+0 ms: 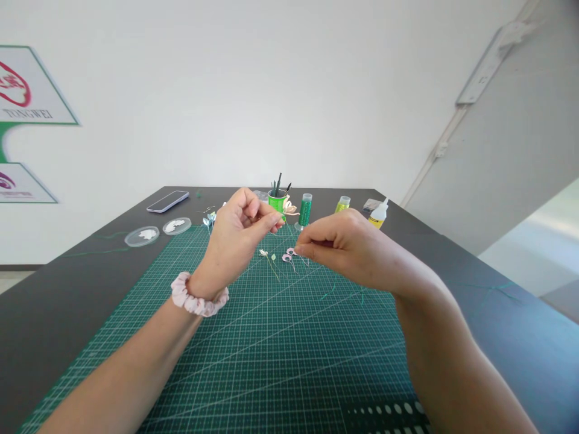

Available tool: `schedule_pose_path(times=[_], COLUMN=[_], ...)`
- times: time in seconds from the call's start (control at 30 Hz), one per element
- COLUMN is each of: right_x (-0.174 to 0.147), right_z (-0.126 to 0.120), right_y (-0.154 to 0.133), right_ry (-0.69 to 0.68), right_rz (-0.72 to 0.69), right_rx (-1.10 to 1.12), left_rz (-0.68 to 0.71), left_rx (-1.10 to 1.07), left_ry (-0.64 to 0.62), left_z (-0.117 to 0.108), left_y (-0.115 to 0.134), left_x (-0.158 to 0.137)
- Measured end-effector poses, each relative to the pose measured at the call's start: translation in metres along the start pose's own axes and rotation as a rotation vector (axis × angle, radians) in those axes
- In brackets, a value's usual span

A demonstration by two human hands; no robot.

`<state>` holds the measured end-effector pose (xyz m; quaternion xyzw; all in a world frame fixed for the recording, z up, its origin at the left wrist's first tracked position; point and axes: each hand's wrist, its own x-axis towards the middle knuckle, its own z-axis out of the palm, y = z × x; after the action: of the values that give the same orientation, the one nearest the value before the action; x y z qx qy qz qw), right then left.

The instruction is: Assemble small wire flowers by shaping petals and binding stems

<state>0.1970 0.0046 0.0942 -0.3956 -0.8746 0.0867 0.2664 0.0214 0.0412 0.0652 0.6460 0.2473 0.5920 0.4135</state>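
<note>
A: What are the fingers doing?

B: Left hand [239,232]: thumb and forefinger are pinching narrow, tips beside a small green bit [283,219]. Cannot tell if they are gripping it. Right hand [350,244]: also pinching narrow. A fine strand may be lying in either pinch; too faint to confirm.

A: And the pieces?

B: Two pink looped pieces [290,251] are lying on the cutting mat [271,349], showing just beside the right fingertips. A white bud [263,253] and small leaf [273,257] are lying left of them. A pale flower [289,206] is showing beside the green cup [275,201]; support unclear.

A: Risks?

B: Slackening pinch: anything fine would be slipping out and blending into the gridded mat. Dropping right hand: fingertips could be snagging the thin pink stems, bending them. Sweeping wrist: loose green threads [329,292] are lying beneath, possibly tangling. Reaching too far forward: the green spool [305,210] is standing upright beyond the hands, so knuckles could be toppling it.
</note>
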Motion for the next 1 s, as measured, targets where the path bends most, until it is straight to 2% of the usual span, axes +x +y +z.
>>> schedule_pose_path(times=[0.77,1.0], right_x=[0.000,0.002], right_z=[-0.006,-0.004], right_y=[0.008,0.016], right_ry=[-0.010,-0.018], right_rz=[0.018,0.092], right_rx=[0.121,0.199], left_rz=[-0.076,-0.112], left_rx=[-0.075,-0.216], left_ry=[0.033,0.014], left_z=[0.001,0.001], left_y=[0.001,0.000], left_x=[-0.001,0.000])
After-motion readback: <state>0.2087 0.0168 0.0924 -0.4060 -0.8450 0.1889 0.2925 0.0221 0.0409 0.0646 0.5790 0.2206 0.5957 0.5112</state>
